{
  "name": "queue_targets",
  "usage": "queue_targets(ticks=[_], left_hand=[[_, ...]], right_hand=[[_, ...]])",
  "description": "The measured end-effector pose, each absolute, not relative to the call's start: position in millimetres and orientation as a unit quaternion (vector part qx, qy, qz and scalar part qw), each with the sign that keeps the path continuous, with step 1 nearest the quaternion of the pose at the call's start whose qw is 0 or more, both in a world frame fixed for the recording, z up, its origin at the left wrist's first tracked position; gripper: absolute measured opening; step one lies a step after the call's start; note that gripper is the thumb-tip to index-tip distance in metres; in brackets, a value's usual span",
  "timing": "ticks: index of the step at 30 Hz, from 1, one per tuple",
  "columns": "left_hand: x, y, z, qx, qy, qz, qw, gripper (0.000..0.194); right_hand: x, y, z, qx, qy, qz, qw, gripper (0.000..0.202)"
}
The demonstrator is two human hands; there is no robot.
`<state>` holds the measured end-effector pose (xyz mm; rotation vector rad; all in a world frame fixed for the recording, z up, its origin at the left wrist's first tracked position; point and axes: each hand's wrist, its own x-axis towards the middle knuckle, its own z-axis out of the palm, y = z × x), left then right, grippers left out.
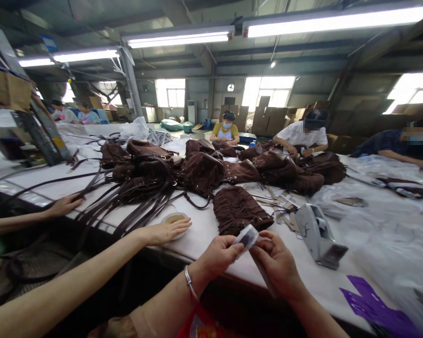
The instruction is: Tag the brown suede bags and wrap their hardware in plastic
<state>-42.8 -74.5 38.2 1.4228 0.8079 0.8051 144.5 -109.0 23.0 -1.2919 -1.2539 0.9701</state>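
In front of me, at the table's front edge, my left hand (221, 253), with a silver bracelet at the wrist, pinches a small white wrapped piece (248, 236) with a dark patch in it. My right hand (280, 263) has its fingers closed at the other side of this piece, and a pale strip hangs below them. What the wrapping covers is hidden. Just beyond both hands lies a dark brown gathered bag (240, 210). To the right stands a grey tape dispenser (317, 234).
A co-worker's hand (171, 230) rests on a tape roll (175, 218) at left; their other hand (65, 205) is near dark straps (141, 213). Brown bags (202, 171) are heaped across the table. Clear plastic (380, 225) and a purple piece (370, 300) lie right. People work opposite.
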Motion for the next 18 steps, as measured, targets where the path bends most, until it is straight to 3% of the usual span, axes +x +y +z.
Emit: queue_targets(ticks=[6,13,18], left_hand=[[-46.6,-72.4,38.4,0.655,0.360,0.347,0.566,0.034],[-41.7,-74.3,32.6,0.680,0.344,0.321,0.562,0.030],[-44.8,-77.0,34.6,0.680,0.341,0.313,0.569,0.028]], right_hand=[[155.2,-129.4,11.9,-0.577,-0.499,0.475,0.438,0.044],[155.5,-124.5,11.3,-0.590,-0.486,0.374,0.525,0.038],[151.6,-120.5,10.4,-0.541,-0.468,0.418,0.560,0.037]])
